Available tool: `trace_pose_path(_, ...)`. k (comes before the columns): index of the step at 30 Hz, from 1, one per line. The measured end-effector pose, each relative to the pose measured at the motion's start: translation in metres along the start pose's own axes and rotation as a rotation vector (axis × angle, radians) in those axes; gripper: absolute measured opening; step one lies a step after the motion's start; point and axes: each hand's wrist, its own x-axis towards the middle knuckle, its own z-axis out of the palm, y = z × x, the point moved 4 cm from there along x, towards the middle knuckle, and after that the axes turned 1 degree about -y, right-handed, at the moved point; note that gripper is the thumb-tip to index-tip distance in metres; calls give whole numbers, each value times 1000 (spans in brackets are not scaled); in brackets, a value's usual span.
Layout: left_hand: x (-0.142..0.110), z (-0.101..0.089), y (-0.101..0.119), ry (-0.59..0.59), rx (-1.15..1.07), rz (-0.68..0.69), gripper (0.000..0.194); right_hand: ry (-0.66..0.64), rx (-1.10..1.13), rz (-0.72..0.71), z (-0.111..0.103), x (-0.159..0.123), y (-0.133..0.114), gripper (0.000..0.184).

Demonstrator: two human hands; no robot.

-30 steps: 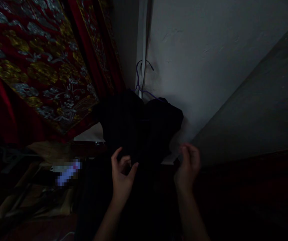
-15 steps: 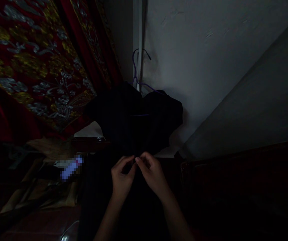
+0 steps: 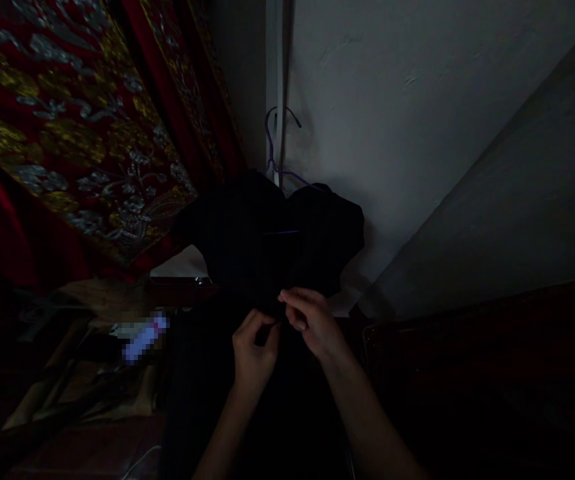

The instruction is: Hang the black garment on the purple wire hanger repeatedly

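A black short-sleeved garment (image 3: 235, 243) hangs in front of me on a thin purple hanger (image 3: 269, 140), its neckline open in a V. At the bottom of that V my left hand (image 3: 256, 350) is closed, thumb and finger pinching the dark cloth. My right hand (image 3: 317, 323) is closed too, a little higher and to the right, with its fingertips pinched at the front edge of the garment. The dimness hides any fastening between the fingers. Below the hands the garment merges into shadow.
A red cloth (image 3: 95, 133) with gold and silver embroidery hangs at the left. Behind the hanger a pale vertical strip (image 3: 280, 53) runs along the grey wall (image 3: 392, 120). Low on the left stand a wooden frame (image 3: 142, 397) and a blurred bluish object (image 3: 145, 339).
My right hand has moved up and slightly right, away from the left fingertips. The left hand has shifted a little to the right, still pinching the cloth.
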Motion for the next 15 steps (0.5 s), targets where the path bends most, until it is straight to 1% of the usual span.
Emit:
trace_pose_path(3, -3, 16, -13, -73, 32, -5, 15, 57, 43, -176, 11, 30, -52, 30)
trace_pose_path(5, -6, 27, -24, -110, 47, -4, 16, 79, 25, -296, 20, 47, -86, 26)
trace_pose_path(7, -5, 32, -30, -147, 57, 0, 17, 43, -38, -353, 30, 56, -110, 25)
trace_pose_path(9, 4, 31, -29, -225, 66, 8, 14, -7, -109, -380, 37, 56, -120, 26)
trace_pose_path(11, 24, 24, -16, -308, 59, 39, 3, -18, -149, -419, 39, 50, -122, 28)
trace_pose_path(12, 39, 16, -5, -313, 44, 73, 13, -7, -159, -442, 38, 46, -121, 28)
trace_pose_path(13, 56, 7, 9, -283, 31, 126, 27, 9, -168, -465, 36, 42, -121, 29)
trace_pose_path(14, 74, -3, 25, -223, 24, 198, 34, 21, -180, -487, 35, 38, -120, 29)
trace_pose_path(15, 93, -14, 42, -142, 26, 278, 36, 26, -197, -507, 34, 35, -121, 29)
